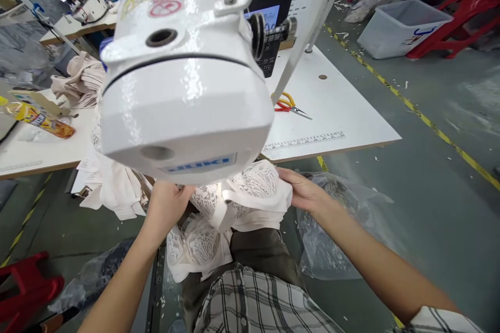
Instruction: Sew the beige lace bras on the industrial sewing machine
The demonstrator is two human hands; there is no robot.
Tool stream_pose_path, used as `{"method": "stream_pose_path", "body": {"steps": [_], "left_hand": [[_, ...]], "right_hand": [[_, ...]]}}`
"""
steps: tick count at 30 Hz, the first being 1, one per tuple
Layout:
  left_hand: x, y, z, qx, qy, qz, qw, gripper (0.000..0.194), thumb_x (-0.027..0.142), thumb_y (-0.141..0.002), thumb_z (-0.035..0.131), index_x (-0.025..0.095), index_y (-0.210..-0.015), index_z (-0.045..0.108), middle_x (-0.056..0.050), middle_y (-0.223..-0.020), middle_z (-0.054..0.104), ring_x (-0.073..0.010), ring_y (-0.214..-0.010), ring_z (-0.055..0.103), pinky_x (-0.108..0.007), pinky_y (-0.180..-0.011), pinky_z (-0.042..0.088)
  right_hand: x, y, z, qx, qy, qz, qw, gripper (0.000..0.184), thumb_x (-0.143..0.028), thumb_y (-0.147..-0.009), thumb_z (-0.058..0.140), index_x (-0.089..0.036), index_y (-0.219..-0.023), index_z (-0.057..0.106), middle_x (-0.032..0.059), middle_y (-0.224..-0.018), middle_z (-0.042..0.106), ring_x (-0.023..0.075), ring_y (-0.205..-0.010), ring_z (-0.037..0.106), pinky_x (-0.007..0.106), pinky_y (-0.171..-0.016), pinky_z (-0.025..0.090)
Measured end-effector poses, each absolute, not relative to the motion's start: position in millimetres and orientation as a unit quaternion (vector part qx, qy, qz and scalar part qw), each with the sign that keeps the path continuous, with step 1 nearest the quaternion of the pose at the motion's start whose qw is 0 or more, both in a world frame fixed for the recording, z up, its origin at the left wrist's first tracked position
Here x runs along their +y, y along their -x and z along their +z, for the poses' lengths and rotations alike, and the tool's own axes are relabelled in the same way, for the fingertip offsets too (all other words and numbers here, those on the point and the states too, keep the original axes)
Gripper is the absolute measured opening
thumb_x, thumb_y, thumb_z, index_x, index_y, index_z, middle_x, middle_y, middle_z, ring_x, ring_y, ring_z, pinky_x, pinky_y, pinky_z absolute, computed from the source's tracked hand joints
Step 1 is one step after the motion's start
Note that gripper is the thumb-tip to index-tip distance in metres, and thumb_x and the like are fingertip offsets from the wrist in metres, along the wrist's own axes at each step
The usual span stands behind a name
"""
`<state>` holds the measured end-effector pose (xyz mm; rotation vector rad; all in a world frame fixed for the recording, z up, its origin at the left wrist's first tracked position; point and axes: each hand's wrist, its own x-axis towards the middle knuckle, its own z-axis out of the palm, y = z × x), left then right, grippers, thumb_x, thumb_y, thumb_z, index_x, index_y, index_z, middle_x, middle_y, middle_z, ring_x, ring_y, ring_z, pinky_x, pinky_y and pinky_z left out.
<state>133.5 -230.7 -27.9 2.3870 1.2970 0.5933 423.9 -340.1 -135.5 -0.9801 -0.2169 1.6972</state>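
Note:
A pale pink lace bra [253, 187] spans the space between my hands, just below the head of a white sewing machine [187, 109]. My right hand [304, 191] grips its right edge, with the thumb on top and fingers beneath. At the bra's left side, my left hand [167, 205] is closed on the fabric, its fingertips partly hidden by the machine head. Another lace bra [199, 244] rests lower down on my lap. The needle area is hidden behind the machine head.
On the white table [351, 114] lie snips [291, 106] and a printed ruler [304, 140]. Fabric pieces [117, 187] hang over the left edge, near a drink bottle [42, 119]. A clear plastic bag [332, 239], a bin [402, 28] and red stools [31, 286] stand around.

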Motion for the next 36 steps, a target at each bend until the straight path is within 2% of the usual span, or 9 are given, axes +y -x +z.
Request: {"method": "stream_pose_path", "body": {"steps": [4,7,9,13,18,21,24,31,36], "left_hand": [[-280.9,-130.6,-10.6,0.445,-0.833,0.312,0.100,0.018,0.020,-0.089,0.056,0.019,-0.107,0.059,-0.008,-0.101,0.065,-0.0197,-0.092,0.063,-0.030,-0.078,0.051],[-322.0,-142.8,1.2,0.288,-0.886,0.337,0.133,0.048,0.028,-0.085,0.066,0.015,-0.127,0.049,-0.017,-0.124,0.060,-0.0271,-0.119,0.057,-0.038,-0.096,0.050],[-334.6,-151.3,3.6,0.243,-0.912,0.267,0.195,0.058,0.042,-0.080,0.072,0.015,-0.127,0.051,-0.015,-0.113,0.066,-0.0273,-0.104,0.064,-0.037,-0.085,0.054],[-319.3,-151.2,-4.3,0.384,-0.846,0.130,0.346,0.022,0.040,-0.088,0.062,0.020,-0.080,0.065,0.003,-0.057,0.059,-0.0115,-0.048,0.052,-0.022,-0.045,0.037],[-281.5,-144.5,-21.3,0.535,-0.735,0.219,0.353,0.025,0.041,-0.088,0.060,0.020,-0.076,0.059,0.004,-0.055,0.052,-0.0116,-0.051,0.047,-0.022,-0.049,0.035],[-269.9,-149.9,-29.0,0.564,-0.710,0.236,0.350,0.043,0.034,-0.084,0.062,0.021,-0.055,0.032,0.006,-0.047,0.028,-0.0092,-0.045,0.029,-0.024,-0.046,0.023],[-263.8,-155.6,-32.0,0.561,-0.699,0.239,0.374,0.050,0.024,-0.080,0.058,0.022,-0.054,0.016,0.006,-0.047,0.016,-0.0079,-0.046,0.017,-0.026,-0.046,0.016],[-252.2,-159.7,-32.5,0.519,-0.731,0.285,0.339,0.030,0.022,-0.076,0.060,0.023,-0.055,0.039,0.003,-0.048,0.035,-0.0156,-0.060,0.046,-0.026,-0.057,0.041],[-251.1,-158.8,-33.9,0.516,-0.735,0.278,0.341,0.023,0.027,-0.079,0.059,0.022,-0.059,0.049,0.001,-0.052,0.046,-0.0172,-0.063,0.052,-0.027,-0.058,0.046]], "right_hand": [[-348.3,-421.1,-90.2,-0.178,0.425,0.665,0.588,0.026,-0.036,-0.063,0.089,-0.021,-0.079,0.075,0.0005,-0.070,0.074,0.0142,-0.058,0.067,0.023,-0.057,0.054],[-358.9,-391.8,-49.5,-0.385,0.388,0.701,0.458,0.017,-0.034,-0.071,0.085,-0.021,-0.079,0.077,-0.0014,-0.069,0.073,0.0119,-0.057,0.064,0.021,-0.054,0.049],[-363.7,-370.7,-27.8,-0.532,0.355,0.677,0.364,0.013,-0.031,-0.084,0.074,-0.021,-0.089,0.078,-0.0002,-0.079,0.076,0.0130,-0.069,0.068,0.022,-0.064,0.050],[-356.5,-353.4,-16.7,-0.645,0.447,0.508,0.354,0.022,-0.029,-0.096,0.056,-0.021,-0.097,0.076,0.0014,-0.085,0.075,0.0129,-0.074,0.066,0.022,-0.067,0.045],[-326.4,-360.3,-40.9,-0.619,0.590,0.396,0.335,0.034,-0.038,-0.089,0.063,-0.017,-0.062,0.062,-0.0020,-0.056,0.057,0.0095,-0.052,0.046,0.023,-0.051,0.029],[-313.7,-362.8,-49.6,-0.601,0.603,0.398,0.342,0.037,-0.042,-0.086,0.063,-0.017,-0.059,0.058,-0.0026,-0.056,0.051,0.0097,-0.053,0.041,0.024,-0.050,0.027],[-307.7,-364.9,-50.3,-0.595,0.603,0.402,0.349,0.034,-0.043,-0.084,0.064,-0.018,-0.062,0.060,-0.0019,-0.059,0.053,0.0110,-0.056,0.043,0.024,-0.051,0.029],[-301.3,-369.8,-49.8,-0.588,0.606,0.396,0.362,0.033,-0.045,-0.083,0.066,-0.019,-0.063,0.064,-0.0002,-0.061,0.060,0.0148,-0.060,0.052,0.026,-0.055,0.039],[-300.5,-371.6,-57.3,-0.586,0.595,0.410,0.367,0.031,-0.047,-0.083,0.066,-0.019,-0.071,0.069,0.0016,-0.065,0.063,0.0178,-0.067,0.058,0.027,-0.060,0.044]]}}
